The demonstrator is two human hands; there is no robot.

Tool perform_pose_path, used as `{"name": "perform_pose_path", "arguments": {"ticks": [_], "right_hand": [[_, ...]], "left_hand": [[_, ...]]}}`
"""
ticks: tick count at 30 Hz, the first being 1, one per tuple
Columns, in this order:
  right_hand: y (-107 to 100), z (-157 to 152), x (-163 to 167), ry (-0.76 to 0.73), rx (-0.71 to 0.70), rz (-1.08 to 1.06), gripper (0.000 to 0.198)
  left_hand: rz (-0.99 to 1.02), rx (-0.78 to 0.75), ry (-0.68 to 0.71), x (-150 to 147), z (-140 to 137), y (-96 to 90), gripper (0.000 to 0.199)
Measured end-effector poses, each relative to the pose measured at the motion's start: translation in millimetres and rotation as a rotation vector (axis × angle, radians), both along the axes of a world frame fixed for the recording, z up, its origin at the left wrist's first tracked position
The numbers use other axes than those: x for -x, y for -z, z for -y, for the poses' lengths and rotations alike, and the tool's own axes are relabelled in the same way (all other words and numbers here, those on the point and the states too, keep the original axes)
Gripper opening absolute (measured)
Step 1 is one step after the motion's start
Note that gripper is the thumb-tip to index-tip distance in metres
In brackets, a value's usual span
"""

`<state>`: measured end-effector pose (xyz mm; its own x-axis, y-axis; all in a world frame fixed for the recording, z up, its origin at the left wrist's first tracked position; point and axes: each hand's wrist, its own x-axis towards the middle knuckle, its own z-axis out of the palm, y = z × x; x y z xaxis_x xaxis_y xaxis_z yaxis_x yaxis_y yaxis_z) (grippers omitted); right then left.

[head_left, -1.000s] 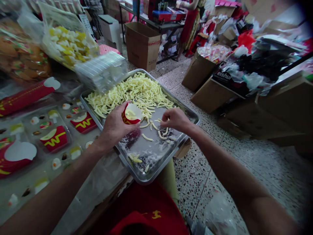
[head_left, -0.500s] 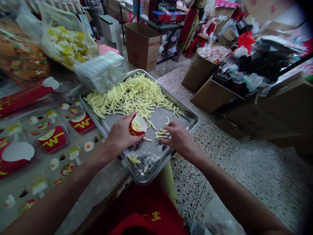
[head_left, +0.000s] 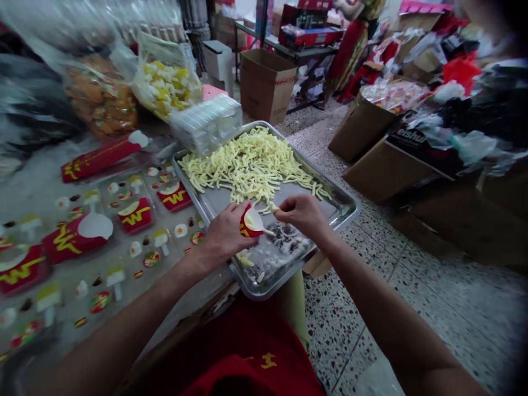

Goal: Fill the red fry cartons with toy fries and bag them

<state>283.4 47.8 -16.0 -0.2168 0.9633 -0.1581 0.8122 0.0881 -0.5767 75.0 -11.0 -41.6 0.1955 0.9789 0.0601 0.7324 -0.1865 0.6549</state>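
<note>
My left hand [head_left: 226, 231] is wrapped round a small red French fry carton [head_left: 251, 221] with a white inside, tilted over the metal tray [head_left: 352, 212]. Some pale yellow shows in its mouth. Close to the carton's opening, my right hand [head_left: 303, 216] pinches a few pale yellow French fries [head_left: 274, 207], mostly hidden by the fingers. A large heap of loose French fries [head_left: 247, 159] covers the tray's far part. Whitish powder [head_left: 284, 256] and a few stray pieces lie at the near end.
Left of the tray, clear packs [head_left: 134, 215] hold red cartons and small toy foods. Behind them stand a bag of orange-brown pieces [head_left: 101, 93], a bag of yellow-and-white pieces [head_left: 169, 82] and stacked clear plastic boxes [head_left: 206, 121]. Cardboard boxes [head_left: 266, 82] stand on the speckled floor [head_left: 383, 264]; a person is at the back.
My right hand has gathered the short row of fries off the tray and brought them up beside the carton. The view has shifted, so everything sits further right.
</note>
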Motion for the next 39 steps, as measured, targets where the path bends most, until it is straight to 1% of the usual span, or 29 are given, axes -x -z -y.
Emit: {"name": "perform_pose_path", "arguments": {"ticks": [1,2,3,6,8,9,12,14,15,17,19,20,21,23,24,25,26,27,29,31,33,34,36,37,38,39], "right_hand": [[-2.0,1.2,13.1,-0.018,0.012,-0.063,0.014],[-3.9,4.8,28.3,-0.051,0.003,-0.075,0.013],[-5.7,10.9,44.4,-0.103,-0.030,-0.042,0.013],[-12.1,41.0,85.8,-0.340,-0.195,0.130,0.023],[-15.0,61.1,101.4,-0.495,-0.251,0.136,0.030],[-15.2,68.1,106.8,-0.535,-0.259,0.092,0.031],[-11.1,79.8,127.4,-0.538,-0.211,-0.098,0.023],[-8.2,91.3,148.4,-0.620,-0.158,-0.232,0.022],[-7.3,100.8,160.0,-0.685,-0.150,-0.278,0.025],[-5.2,126.7,183.7,-0.790,-0.185,-0.321,0.026],[0.2,156.5,208.3,-0.818,-0.203,-0.345,0.019],[4.7,170.3,221.6,-0.831,-0.152,-0.371,0.018],[10.3,182.0,235.7,-0.849,-0.051,-0.405,0.019],[22.3,197.2,266.3,-0.892,0.221,-0.449,0.020],[27.3,200.4,282.2,-0.909,0.326,-0.438,0.019],[30.7,200.9,298.1,-0.929,0.377,-0.395,0.018],[32.5,199.7,313.2,-0.953,0.369,-0.327,0.017],[32.5,197.4,327.3,-0.988,0.322,-0.238,0.015],[29.4,193.3,350.4,-1.107,0.229,-0.045,0.014],[26.7,193.6,365.3,-1.256,0.157,0.112,0.017],[28.3,199.7,370.9,-1.368,0.025,0.223,0.021],[30.8,204.3,370.5,-1.401,-0.077,0.257,0.022],[36.8,214.0,364.8,-1.445,-0.289,0.272,0.024],[39.2,217.7,360.4,-1.468,-0.365,0.256,0.025],[40.4,219.8,355.7,-1.489,-0.412,0.227,0.026],[40.3,219.4,351.1,-1.503,-0.423,0.194,0.026]], "left_hand": [[0.016,-0.019,-0.039,2.2,4.3,0.6,0.083],[0.024,-0.039,-0.087,4.2,9.4,1.4,0.084],[0.025,-0.058,-0.143,6.1,15.5,2.1,0.083],[0.012,-0.111,-0.331,10.9,40.4,3.6,0.075],[0.018,-0.149,-0.442,14.4,60.1,4.3,0.071],[0.028,-0.175,-0.490,17.2,69.7,4.9,0.072],[0.051,-0.253,-0.584,34.8,99.0,7.4,0.077],[0.059,-0.282,-0.617,54.9,124.1,8.5,0.081],[0.069,-0.289,-0.641,66.5,139.3,8.8,0.083],[0.106,-0.288,-0.731,90.5,174.3,9.5,0.086],[0.143,-0.274,-0.854,113.3,211.8,11.5,0.087],[0.150,-0.263,-0.921,123.8,230.3,13.1,0.088],[0.148,-0.243,-0.980,133.8,248.3,15.0,0.090],[0.128,-0.178,-1.054,153.7,282.2,19.7,0.094],[0.102,-0.140,-1.071,164.2,297.8,22.4,0.096],[0.062,-0.105,-1.072,175.5,312.1,25.2,0.098],[0.009,-0.081,-1.052,187.6,324.7,28.4,0.101],[-0.054,-0.071,-1.010,200.0,335.3,31.9,0.105],[-0.174,-0.076,-0.858,224.2,349.4,40.0,0.117],[-0.240,-0.085,-0.657,243.2,354.6,49.1,0.122],[-0.294,-0.085,-0.510,253.7,353.9,57.7,0.118],[-0.331,-0.090,-0.464,255.6,352.7,61.3,0.113],[-0.439,-0.099,-0.420,254.2,350.6,66.5,0.099],[-0.503,-0.099,-0.414,252.1,350.2,68.1,0.092],[-0.565,-0.097,-0.416,249.7,350.5,68.9,0.086],[-0.620,-0.089,-0.422,247.7,351.5,69.0,0.082]]}}
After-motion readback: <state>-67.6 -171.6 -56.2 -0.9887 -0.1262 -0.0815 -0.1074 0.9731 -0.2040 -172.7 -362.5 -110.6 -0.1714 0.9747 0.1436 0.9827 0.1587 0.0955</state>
